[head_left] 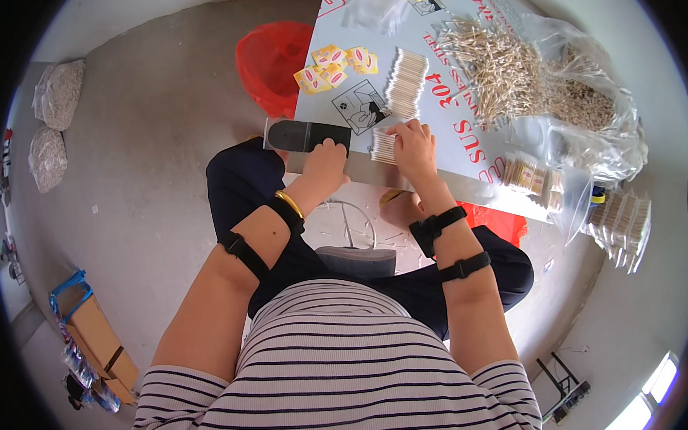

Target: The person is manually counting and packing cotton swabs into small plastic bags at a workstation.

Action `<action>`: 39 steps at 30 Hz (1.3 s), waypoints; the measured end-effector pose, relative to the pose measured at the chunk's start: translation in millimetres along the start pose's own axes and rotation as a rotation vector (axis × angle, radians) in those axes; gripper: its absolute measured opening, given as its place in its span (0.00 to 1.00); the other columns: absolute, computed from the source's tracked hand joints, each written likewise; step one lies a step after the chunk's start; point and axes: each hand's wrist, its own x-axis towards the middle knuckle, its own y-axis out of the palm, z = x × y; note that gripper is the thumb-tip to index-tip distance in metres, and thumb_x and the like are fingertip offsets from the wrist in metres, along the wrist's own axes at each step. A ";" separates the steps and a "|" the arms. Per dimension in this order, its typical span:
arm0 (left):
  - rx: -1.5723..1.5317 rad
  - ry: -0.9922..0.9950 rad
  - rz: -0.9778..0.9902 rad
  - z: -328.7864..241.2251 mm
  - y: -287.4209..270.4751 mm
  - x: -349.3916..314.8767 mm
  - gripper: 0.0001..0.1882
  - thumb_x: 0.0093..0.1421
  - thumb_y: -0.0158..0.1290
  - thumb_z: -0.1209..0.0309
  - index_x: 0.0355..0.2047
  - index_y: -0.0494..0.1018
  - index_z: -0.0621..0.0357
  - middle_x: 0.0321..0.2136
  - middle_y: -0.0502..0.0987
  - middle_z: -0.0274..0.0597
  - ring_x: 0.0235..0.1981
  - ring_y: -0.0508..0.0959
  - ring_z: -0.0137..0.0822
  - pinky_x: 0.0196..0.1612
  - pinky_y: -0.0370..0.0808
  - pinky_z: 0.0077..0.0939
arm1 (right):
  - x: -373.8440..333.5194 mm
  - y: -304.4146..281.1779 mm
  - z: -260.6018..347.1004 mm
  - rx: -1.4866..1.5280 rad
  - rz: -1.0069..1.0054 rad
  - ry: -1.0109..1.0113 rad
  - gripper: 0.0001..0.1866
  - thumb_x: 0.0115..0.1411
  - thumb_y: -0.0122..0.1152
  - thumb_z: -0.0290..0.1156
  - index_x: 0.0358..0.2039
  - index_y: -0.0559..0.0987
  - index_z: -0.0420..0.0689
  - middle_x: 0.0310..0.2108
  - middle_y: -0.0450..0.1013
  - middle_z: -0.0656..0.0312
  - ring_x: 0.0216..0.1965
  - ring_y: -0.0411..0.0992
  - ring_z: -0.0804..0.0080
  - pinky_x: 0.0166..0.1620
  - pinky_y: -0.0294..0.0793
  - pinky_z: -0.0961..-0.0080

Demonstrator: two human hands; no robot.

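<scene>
My left hand [324, 169] lies with curled fingers over the right end of a flat black strip [292, 136] with a rounded left end, at the table's near left corner. What its fingers close on, if anything, is hidden. My right hand [415, 152] is closed on the right side of a short row of cotton swabs [382, 147], laid side by side near the table edge. Just beyond it lies a longer, neat row of cotton swabs [407, 80]. Several yellow and white printed cards [330, 68] are spread to the left of that row.
A large loose heap of cotton swabs [494, 69] covers the table's right side, beside a clear bag of swabs [582, 100]. Swab packs [621, 220] sit at the right edge. Clear plastic bags [375, 13] lie at the back; a red bag [267, 62] stands left of the table.
</scene>
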 end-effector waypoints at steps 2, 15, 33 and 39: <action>0.003 -0.009 0.009 -0.1 -0.3 0.7 0.29 0.46 0.75 0.61 0.43 0.74 0.61 0.44 0.75 0.51 0.46 0.80 0.51 0.46 0.81 0.42 | 4.0 0.8 -0.7 -0.002 0.011 0.004 0.10 0.61 0.58 0.25 0.37 0.85 0.54 0.40 0.74 0.63 0.48 0.70 0.58 0.50 0.67 0.58; -0.104 -0.012 -0.062 1.0 2.7 -1.2 0.22 0.44 0.74 0.67 0.33 0.73 0.58 0.37 0.74 0.49 0.40 0.78 0.53 0.43 0.75 0.45 | 30.0 0.0 -11.3 -0.156 0.046 -0.166 0.04 0.54 0.67 0.28 0.30 0.81 0.52 0.36 0.75 0.65 0.46 0.73 0.61 0.49 0.68 0.59; -1.227 0.103 -0.211 -36.4 -43.8 -26.5 0.09 0.64 0.64 0.70 0.39 0.81 0.64 0.32 0.82 0.33 0.32 0.76 0.20 0.36 0.72 0.16 | -33.1 -88.2 59.0 0.373 0.070 -0.175 0.05 0.57 0.66 0.24 0.35 0.82 0.41 0.34 0.78 0.58 0.40 0.77 0.61 0.48 0.72 0.65; -1.147 0.203 -0.294 -53.2 -58.4 -50.7 0.07 0.63 0.64 0.72 0.38 0.81 0.63 0.32 0.83 0.33 0.34 0.76 0.21 0.39 0.72 0.19 | -59.0 -102.4 66.6 0.378 -0.036 -0.203 0.05 0.57 0.65 0.22 0.35 0.82 0.40 0.34 0.77 0.57 0.41 0.75 0.59 0.47 0.73 0.64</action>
